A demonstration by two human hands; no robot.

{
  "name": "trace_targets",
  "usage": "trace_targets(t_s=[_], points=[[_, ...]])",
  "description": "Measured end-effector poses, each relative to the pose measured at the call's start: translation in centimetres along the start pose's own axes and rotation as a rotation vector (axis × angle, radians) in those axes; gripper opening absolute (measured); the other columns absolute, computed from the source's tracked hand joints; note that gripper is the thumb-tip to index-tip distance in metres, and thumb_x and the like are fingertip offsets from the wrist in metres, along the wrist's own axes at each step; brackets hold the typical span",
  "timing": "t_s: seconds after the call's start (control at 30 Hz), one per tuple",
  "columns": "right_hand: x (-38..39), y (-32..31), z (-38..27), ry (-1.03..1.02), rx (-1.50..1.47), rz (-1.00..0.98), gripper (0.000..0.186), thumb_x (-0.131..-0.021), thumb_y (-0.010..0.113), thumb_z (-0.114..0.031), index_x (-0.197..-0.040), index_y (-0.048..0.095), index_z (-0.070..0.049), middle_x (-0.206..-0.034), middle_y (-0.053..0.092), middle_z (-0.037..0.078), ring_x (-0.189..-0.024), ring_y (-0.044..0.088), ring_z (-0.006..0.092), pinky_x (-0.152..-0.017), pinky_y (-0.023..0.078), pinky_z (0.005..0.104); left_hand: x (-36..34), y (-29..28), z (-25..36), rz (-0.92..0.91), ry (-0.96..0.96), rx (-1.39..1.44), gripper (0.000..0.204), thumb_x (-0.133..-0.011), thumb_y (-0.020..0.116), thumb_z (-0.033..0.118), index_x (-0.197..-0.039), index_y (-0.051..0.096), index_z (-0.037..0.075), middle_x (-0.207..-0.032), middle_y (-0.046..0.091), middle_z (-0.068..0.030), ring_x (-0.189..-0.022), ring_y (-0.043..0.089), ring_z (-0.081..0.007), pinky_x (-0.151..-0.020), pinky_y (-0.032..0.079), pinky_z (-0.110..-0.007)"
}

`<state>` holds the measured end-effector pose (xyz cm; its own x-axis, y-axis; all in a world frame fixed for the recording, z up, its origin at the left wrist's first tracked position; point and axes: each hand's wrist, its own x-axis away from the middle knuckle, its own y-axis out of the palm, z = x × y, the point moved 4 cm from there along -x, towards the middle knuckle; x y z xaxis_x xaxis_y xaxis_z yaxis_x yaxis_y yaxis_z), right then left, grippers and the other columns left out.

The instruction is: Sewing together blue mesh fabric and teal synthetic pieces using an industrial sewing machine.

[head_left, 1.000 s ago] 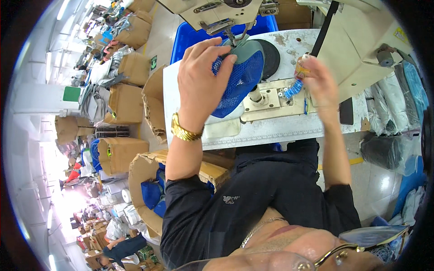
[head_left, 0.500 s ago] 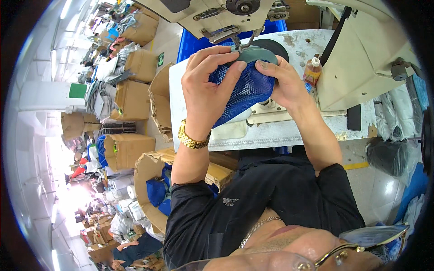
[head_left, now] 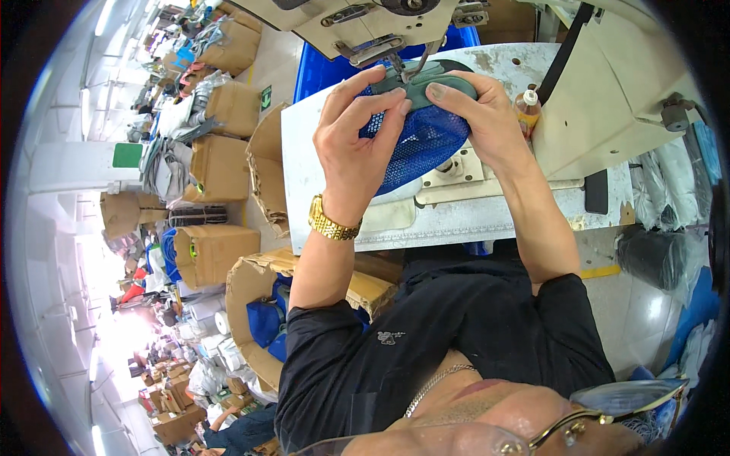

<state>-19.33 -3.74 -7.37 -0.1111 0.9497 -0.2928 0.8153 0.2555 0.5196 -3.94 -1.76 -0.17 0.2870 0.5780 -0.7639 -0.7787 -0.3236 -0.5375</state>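
Observation:
Under the needle area [head_left: 401, 72] of a cream sewing machine [head_left: 327, 30] lies a curved blue mesh piece [head_left: 426, 148] with a grey-green panel [head_left: 449, 82] along its far edge. My left hand [head_left: 351, 140], wearing a gold watch, pinches the left side of this piece close to the presser foot. On the right, my right hand [head_left: 490, 121] grips the panel, its thumb on top and its other fingers partly hidden. Between my hands the mesh bulges toward me. The panel's far edge sits under the machine head, and the exact stitching point is too small to make out.
A small bottle [head_left: 527, 110] stands on the white worktable [head_left: 312, 182] beside the machine's pillar [head_left: 608, 99]. Behind the table is a blue bin [head_left: 312, 72]. Left of me, an open cardboard box [head_left: 242, 304] holds blue pieces. Plastic-wrapped bundles [head_left: 654, 254] are at the right.
The mesh piece has turned and shifted slightly under the machine, showing more of the grey-green panel. Both hands have moved a little with it, the right thumb now lying on the panel.

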Motion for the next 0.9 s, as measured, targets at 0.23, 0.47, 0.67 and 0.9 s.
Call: trace_targets(t_s=[0.23,0.47,0.67,0.9], points=[[0.0,0.2,0.1,0.006,-0.039,0.013,0.019,-0.088,0.068,-0.015,-0.099,0.070,0.000,-0.087,0.069,0.002,-0.076,0.061,0.0040,-0.067,0.048,0.0185,-0.6,-0.3,-0.1,-0.034,0.006,0.016,0.014,-0.074,0.077,0.006,-0.088,0.074,0.006,-0.105,0.068,-0.0121,-0.089,0.067,-0.0227,-0.074,0.053,-0.031],[0.0,0.4,0.3,-0.001,-0.094,0.016,0.020,-0.088,0.067,-0.014,-0.101,0.070,0.000,-0.091,0.070,0.003,-0.079,0.062,0.0044,-0.072,0.049,0.0183,-0.9,-0.2,-1.5,-0.063,-0.041,0.109,0.014,-0.076,0.076,0.007,-0.089,0.073,0.006,-0.102,0.069,-0.0122,-0.088,0.067,-0.0209,-0.075,0.053,-0.030],[0.2,0.4,0.3,-0.023,-0.127,0.030,0.020,-0.089,0.066,-0.015,-0.102,0.069,0.001,-0.093,0.070,0.003,-0.081,0.062,0.0047,-0.074,0.050,0.0187,-1.5,0.1,-2.4,-0.111,-0.145,0.230,0.015,-0.076,0.076,0.006,-0.090,0.071,0.002,-0.098,0.070,-0.0132,-0.088,0.067,-0.0208,-0.078,0.052,-0.029],[0.5,0.8,0.5,0.004,-0.116,0.059,0.019,-0.089,0.066,-0.014,-0.103,0.068,-0.001,-0.089,0.069,0.001,-0.074,0.062,0.0040,-0.068,0.049,0.0179,-1.9,-0.1,-3.1,-0.178,-0.195,0.329,0.015,-0.078,0.076,0.007,-0.090,0.070,0.001,-0.096,0.070,-0.0128,-0.091,0.067,-0.0197,-0.081,0.051,-0.029]])
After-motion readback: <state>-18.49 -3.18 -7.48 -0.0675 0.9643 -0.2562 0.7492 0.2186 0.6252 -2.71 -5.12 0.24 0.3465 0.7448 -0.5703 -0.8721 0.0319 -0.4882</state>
